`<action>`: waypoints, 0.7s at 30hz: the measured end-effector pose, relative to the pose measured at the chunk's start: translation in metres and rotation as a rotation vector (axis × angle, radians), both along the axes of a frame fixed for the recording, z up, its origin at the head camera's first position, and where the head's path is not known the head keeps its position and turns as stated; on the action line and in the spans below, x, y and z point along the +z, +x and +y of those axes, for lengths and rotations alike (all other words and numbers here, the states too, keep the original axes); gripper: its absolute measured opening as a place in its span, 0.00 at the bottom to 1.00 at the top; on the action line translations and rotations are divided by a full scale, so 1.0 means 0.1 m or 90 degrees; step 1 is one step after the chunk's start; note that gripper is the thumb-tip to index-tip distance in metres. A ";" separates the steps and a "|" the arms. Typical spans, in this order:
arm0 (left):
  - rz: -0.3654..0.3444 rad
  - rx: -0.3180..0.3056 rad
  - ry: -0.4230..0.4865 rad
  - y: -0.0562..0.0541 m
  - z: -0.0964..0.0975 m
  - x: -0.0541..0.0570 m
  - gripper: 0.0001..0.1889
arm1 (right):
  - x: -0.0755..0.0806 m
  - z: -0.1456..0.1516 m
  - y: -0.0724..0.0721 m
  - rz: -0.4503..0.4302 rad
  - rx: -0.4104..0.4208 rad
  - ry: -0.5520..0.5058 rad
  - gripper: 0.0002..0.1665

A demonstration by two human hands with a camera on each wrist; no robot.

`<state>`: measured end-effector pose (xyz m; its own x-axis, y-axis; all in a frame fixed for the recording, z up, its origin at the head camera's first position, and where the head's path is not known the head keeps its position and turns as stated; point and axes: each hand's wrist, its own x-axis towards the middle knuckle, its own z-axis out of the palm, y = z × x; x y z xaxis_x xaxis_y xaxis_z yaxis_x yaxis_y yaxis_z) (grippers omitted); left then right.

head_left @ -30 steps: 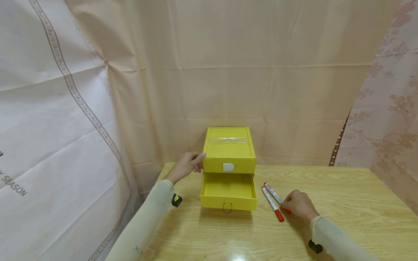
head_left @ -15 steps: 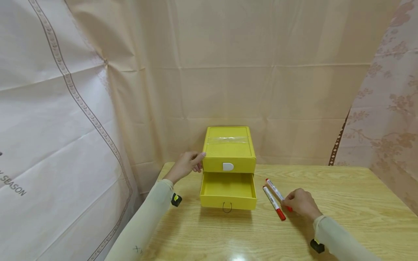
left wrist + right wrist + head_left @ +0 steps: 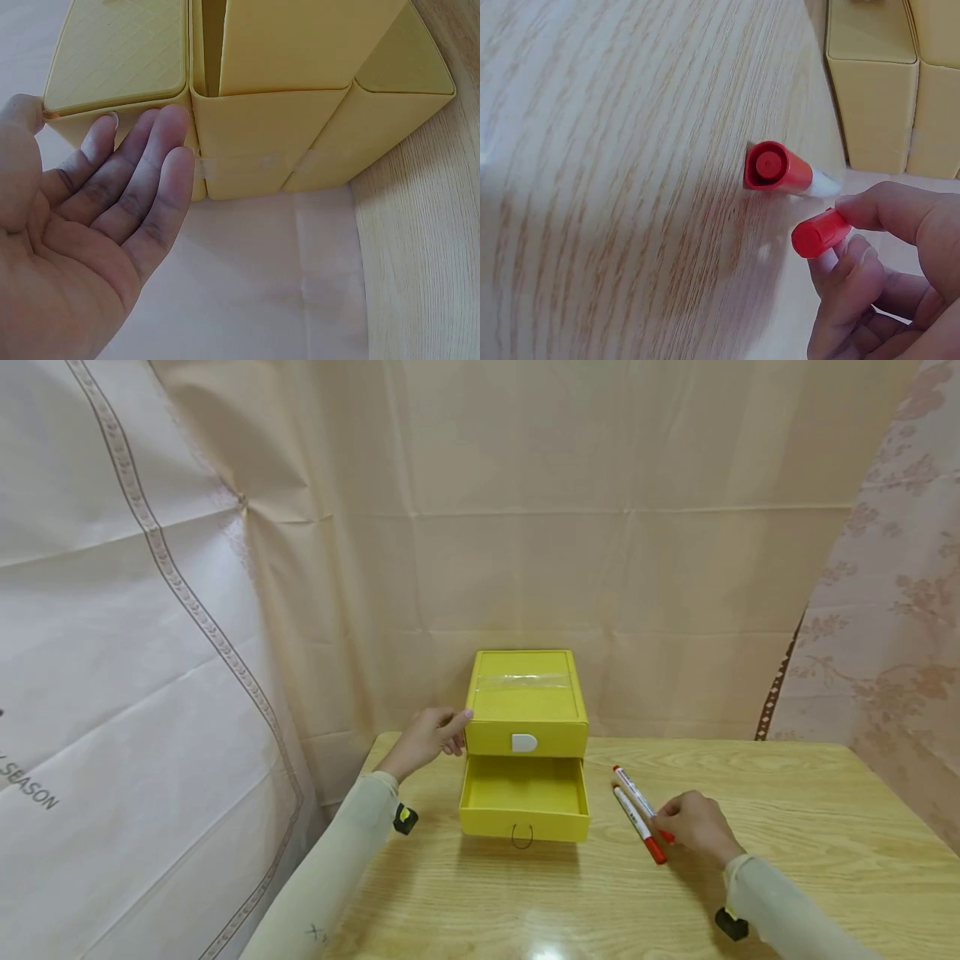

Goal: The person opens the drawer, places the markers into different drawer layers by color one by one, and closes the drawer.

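A yellow drawer box (image 3: 525, 697) stands on the table, with one drawer (image 3: 525, 827) pulled out below the top one and nothing lying in it. At its upper left corner rests my left hand (image 3: 427, 739). The thumb touches the corner, and the loosely bent fingers (image 3: 161, 169) lie against the side wall. My right hand (image 3: 697, 828) pinches a white marker (image 3: 632, 787) near its red cap (image 3: 817, 234), between thumb and fingers. Alongside it a second white marker (image 3: 630, 810) with a red cap lies on the wood, its near end facing the right wrist view.
The top drawer has a white tab (image 3: 523, 743); the pulled-out one carries a thin loop (image 3: 522, 837). Clear tape (image 3: 525, 681) crosses the box top. A lower section (image 3: 405, 52) stays closed beneath. Beige cloth (image 3: 517, 527) hangs behind the wooden table (image 3: 750, 777).
My right hand has shifted slightly right and away from me with the pinched marker. The second marker has also slid right beside it. The left hand and drawer box have stayed put.
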<state>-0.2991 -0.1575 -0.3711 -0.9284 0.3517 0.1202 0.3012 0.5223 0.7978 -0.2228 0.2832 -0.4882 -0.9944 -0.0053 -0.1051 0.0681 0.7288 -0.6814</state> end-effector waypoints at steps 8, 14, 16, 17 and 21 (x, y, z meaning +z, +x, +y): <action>0.005 0.001 -0.009 -0.02 0.00 -0.01 0.29 | 0.00 0.02 -0.01 -0.004 -0.002 -0.007 0.06; 0.002 0.003 -0.010 -0.02 0.00 -0.02 0.29 | 0.03 0.03 0.00 -0.006 -0.006 -0.013 0.08; 0.003 0.005 -0.011 -0.02 0.00 -0.02 0.29 | 0.05 0.03 0.00 -0.003 -0.004 -0.014 0.08; 0.002 0.005 -0.010 -0.02 0.00 -0.02 0.29 | 0.06 0.04 0.00 -0.003 -0.004 -0.014 0.09; 0.000 0.005 -0.006 -0.02 0.00 -0.01 0.29 | 0.08 0.05 0.01 -0.002 -0.004 -0.008 0.09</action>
<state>-0.3009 -0.1574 -0.3723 -0.9314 0.3450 0.1161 0.2962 0.5330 0.7926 -0.2216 0.2884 -0.4805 -0.9942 -0.0001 -0.1076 0.0746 0.7199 -0.6900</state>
